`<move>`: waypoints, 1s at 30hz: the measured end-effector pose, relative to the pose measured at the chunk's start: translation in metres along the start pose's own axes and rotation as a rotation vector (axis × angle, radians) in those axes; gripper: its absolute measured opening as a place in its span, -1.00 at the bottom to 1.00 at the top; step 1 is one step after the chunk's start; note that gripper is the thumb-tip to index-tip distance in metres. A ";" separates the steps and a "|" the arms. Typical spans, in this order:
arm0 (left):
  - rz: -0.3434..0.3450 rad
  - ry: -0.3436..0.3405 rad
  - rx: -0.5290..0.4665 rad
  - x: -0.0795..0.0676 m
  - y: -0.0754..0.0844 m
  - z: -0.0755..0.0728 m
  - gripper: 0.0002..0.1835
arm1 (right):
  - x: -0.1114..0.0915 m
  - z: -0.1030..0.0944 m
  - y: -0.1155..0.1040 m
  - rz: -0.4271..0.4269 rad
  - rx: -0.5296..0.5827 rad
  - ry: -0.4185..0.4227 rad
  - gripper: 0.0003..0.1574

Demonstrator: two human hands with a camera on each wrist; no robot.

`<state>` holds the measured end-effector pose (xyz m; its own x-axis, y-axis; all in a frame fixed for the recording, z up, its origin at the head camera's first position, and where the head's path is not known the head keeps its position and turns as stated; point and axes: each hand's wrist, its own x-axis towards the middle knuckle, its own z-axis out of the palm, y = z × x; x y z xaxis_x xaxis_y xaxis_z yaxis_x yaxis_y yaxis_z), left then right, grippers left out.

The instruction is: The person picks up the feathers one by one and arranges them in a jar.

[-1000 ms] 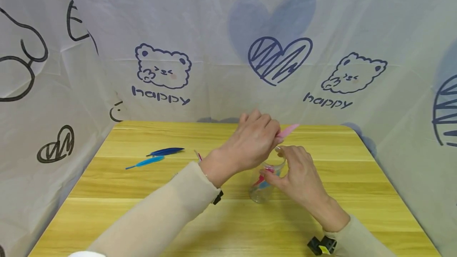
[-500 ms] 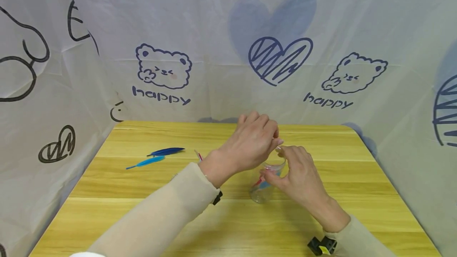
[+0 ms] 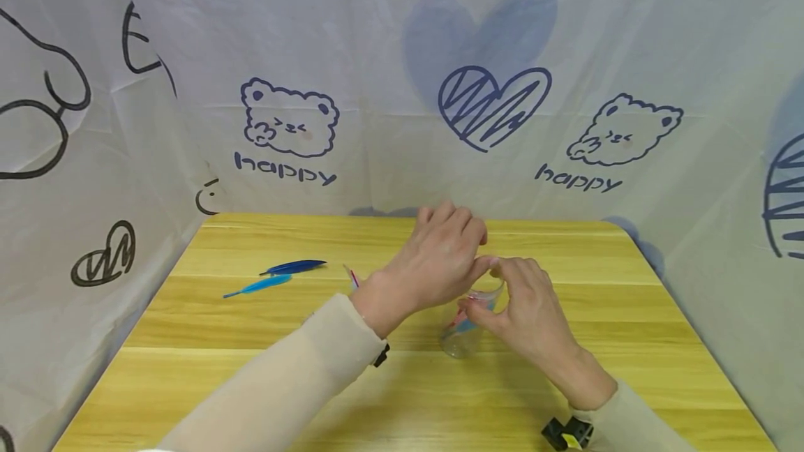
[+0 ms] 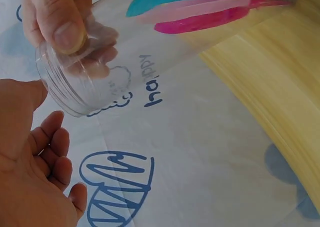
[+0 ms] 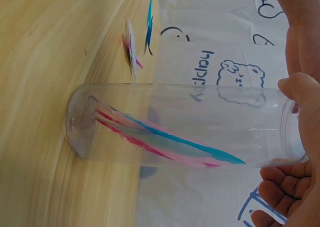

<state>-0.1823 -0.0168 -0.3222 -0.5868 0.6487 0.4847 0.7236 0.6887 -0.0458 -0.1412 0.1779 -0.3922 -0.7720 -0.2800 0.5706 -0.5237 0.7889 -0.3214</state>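
Note:
A clear plastic jar (image 3: 457,347) stands on the table, its mouth uppermost. My right hand (image 3: 530,316) grips it around the top, thumb on the near side and fingers on the far side. Inside lean a teal feather (image 4: 190,3), a pale pink feather (image 4: 197,12) and a magenta feather (image 4: 205,22). My left hand (image 3: 442,257) is over the jar's mouth. In the left wrist view its fingers are loosely curled with nothing between them, and its thumb is at the rim. The right wrist view shows the whole length of the jar.
A dark blue feather (image 3: 293,268) and a light blue feather (image 3: 259,286) lie on the left of the wooden table (image 3: 597,340). White and pink feathers (image 5: 131,49) lie nearer, partly hidden by my left wrist in the head view. A printed cloth (image 3: 377,54) hangs behind.
A pink feather that stuck out from my left fingers has gone down into the jar and out of those fingers. The left hand has dipped slightly; the right hand and jar have stayed put.

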 end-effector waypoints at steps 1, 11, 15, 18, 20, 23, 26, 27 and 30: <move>0.000 -0.002 0.001 -0.001 -0.001 0.001 -0.66 | 0.000 0.000 0.000 -0.004 0.000 0.003 -0.28; -0.126 -0.041 -0.006 -0.027 -0.033 0.003 -0.70 | 0.000 -0.001 0.001 0.007 0.006 -0.006 -0.22; -0.187 -0.040 -0.018 -0.044 -0.049 0.002 -0.71 | -0.001 -0.002 0.001 0.034 0.010 -0.023 -0.20; -0.222 -0.037 -0.022 -0.057 -0.061 0.000 -0.72 | -0.001 -0.002 0.001 0.047 0.012 -0.032 -0.20; -0.237 -0.032 -0.020 -0.066 -0.070 -0.001 -0.72 | -0.001 -0.002 0.001 0.049 0.011 -0.036 -0.19; -0.259 -0.023 -0.015 -0.079 -0.082 -0.003 -0.71 | -0.002 -0.002 0.001 0.052 0.008 -0.042 -0.19; -0.288 -0.025 -0.003 -0.092 -0.094 -0.003 -0.70 | -0.002 -0.002 0.001 0.054 0.006 -0.045 -0.18; -0.303 -0.028 0.003 -0.097 -0.098 -0.003 -0.69 | -0.002 -0.002 0.000 0.055 0.005 -0.046 -0.18; -0.345 -0.049 0.022 -0.111 -0.109 -0.001 -0.65 | -0.002 -0.002 0.000 0.055 0.004 -0.048 -0.18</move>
<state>-0.1958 -0.1644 -0.3698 -0.8125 0.3906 0.4327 0.4716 0.8768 0.0941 -0.1385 0.1796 -0.3914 -0.8158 -0.2620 0.5155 -0.4815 0.8014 -0.3547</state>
